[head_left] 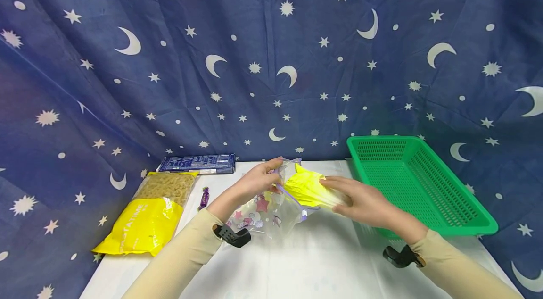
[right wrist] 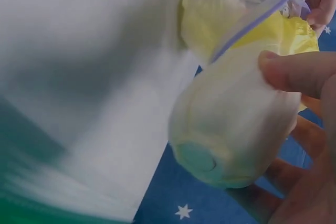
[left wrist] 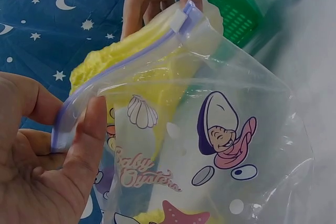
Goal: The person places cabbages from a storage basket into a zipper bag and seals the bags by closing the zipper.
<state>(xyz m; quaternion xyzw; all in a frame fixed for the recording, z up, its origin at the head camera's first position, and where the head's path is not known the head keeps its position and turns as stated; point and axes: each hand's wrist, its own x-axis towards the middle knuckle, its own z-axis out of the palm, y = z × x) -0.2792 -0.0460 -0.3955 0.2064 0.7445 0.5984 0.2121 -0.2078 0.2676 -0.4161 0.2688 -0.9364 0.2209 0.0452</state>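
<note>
Near the table's (head_left: 314, 261) far edge, the cabbage (head_left: 308, 187) is gripped at its white base by the right hand's (head_left: 368, 201) curled fingers — long axis slanted leaf-first leftward to the zip bag's (head_left: 265, 214) mouth, pinched by the left hand (head_left: 259, 179).

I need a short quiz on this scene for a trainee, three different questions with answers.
1. Which hand holds the mouth of the clear zip bag, and which the cabbage?
2. True or false: the green basket stands to the right of that bag.
3. Just right of the pasta bag lies: A) a spoon; B) a wrapped candy; C) a cup.

Key: 1. Left hand, the bag; right hand, the cabbage. 2. True. 3. B.
</note>
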